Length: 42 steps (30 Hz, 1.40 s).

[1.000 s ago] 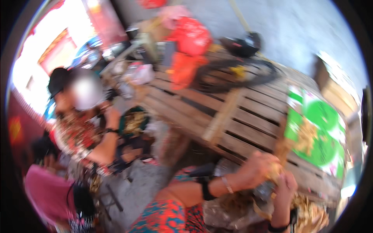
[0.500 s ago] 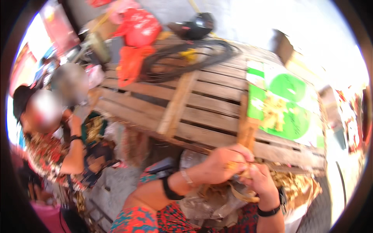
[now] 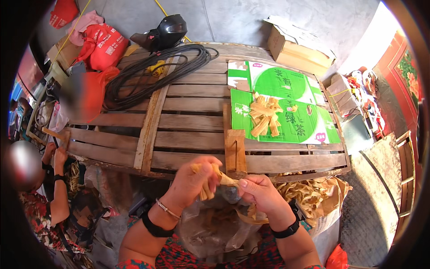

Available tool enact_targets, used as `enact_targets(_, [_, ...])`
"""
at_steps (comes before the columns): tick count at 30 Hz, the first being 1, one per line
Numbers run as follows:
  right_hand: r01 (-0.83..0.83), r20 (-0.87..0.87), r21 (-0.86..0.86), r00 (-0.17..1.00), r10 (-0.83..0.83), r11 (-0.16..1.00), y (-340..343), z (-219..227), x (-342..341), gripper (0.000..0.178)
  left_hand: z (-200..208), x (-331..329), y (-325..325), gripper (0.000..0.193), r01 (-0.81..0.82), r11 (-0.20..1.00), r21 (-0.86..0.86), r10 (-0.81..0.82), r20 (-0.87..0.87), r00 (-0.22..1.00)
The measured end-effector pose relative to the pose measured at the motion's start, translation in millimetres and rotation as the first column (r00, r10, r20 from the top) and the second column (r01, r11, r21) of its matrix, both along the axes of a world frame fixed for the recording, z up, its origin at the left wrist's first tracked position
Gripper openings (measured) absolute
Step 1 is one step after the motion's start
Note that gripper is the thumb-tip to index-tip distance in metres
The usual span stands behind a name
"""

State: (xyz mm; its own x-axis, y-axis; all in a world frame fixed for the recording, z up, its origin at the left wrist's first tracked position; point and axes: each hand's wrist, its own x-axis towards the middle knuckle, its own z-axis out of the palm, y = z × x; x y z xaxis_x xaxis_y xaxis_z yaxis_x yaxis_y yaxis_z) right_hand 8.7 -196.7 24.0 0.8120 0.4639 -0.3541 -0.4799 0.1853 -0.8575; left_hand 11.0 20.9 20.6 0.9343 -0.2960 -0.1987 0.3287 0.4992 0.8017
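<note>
A tan, dried-looking strip is stretched between my hands, just in front of the table's near edge. My left hand is closed round its folded, bunched part, and loose ends hang below the fingers. Thumb and fingers of my right hand pinch the strip's narrow, twisted end. Just beyond my hands, a wooden block is fixed at the table edge. Several folded tan pieces lie piled on a flattened green and white cardboard.
A slatted wooden table bears a coiled black cable and a black welding mask. A carton stands behind. Below the right edge is a sack of tan strips; clear plastic covers my lap. Another person's arm is at left.
My hands have drawn apart from close together, and the strip now shows stretched between them. The view has swung, so the table and cardboard sit further left in the picture.
</note>
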Motion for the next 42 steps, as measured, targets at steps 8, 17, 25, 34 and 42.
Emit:
enact_targets(8, [0.008, 0.096, -0.377, 0.995, 0.030, 0.926, -0.6, 5.9, 3.8, 0.030, -11.8, -4.3, -16.7, 0.009, 0.038, 0.990, 0.137, -0.029, -0.068, 0.997])
enact_targets(17, [0.464, 0.652, -0.398, 0.750, -0.113, 0.792, -0.3, -50.2, 43.3, 0.011, -53.7, 25.3, -44.0, 0.011, -0.162, 0.921, 0.354, 0.165, 0.023, 0.986])
enact_targets(25, [0.466, 0.566, -0.455, 0.809, -0.158, 0.759, -6.9, -29.3, 35.1, 0.015, -57.6, 28.2, -24.2, 0.031, -0.233, 0.836, 0.497, 0.281, -0.023, 0.959])
enact_targets(34, [0.249, 0.066, 0.668, 0.919, -0.389, 0.702, 7.5, -8.1, 13.1, 0.012, -24.4, -15.6, -40.3, 0.032, 0.424, 0.905, -0.020, -0.420, -0.191, 0.887])
enact_targets(42, [-0.001, 0.203, 0.641, 0.964, -0.169, 0.767, -2.8, -16.8, 9.5, 0.011, -24.8, -8.0, -34.9, 0.030, 0.253, 0.930, -0.267, -0.311, -0.203, 0.929])
